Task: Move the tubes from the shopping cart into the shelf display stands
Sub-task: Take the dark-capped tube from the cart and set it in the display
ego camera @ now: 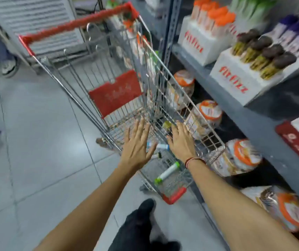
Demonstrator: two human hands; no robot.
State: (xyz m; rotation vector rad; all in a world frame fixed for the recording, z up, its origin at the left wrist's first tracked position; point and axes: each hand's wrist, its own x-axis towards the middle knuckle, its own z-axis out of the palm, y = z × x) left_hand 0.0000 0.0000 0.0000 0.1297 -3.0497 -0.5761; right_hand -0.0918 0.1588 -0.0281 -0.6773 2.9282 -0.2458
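A wire shopping cart with red trim stands beside the shelf. On its floor lie a white tube with green caps, a tube with a blue cap between my hands, and a yellowish tube further in. My left hand is spread open, palm down, over the near end of the basket. My right hand, also open, hovers just to its right. Neither holds anything. On the shelf, white display stands hold dark-capped tubes, orange-capped tubes and purple ones.
The grey metal shelf runs along the right, with bagged goods with orange labels on its lower level. A person's shoes stand at far left on the tiled floor. My own dark shoe is below the cart.
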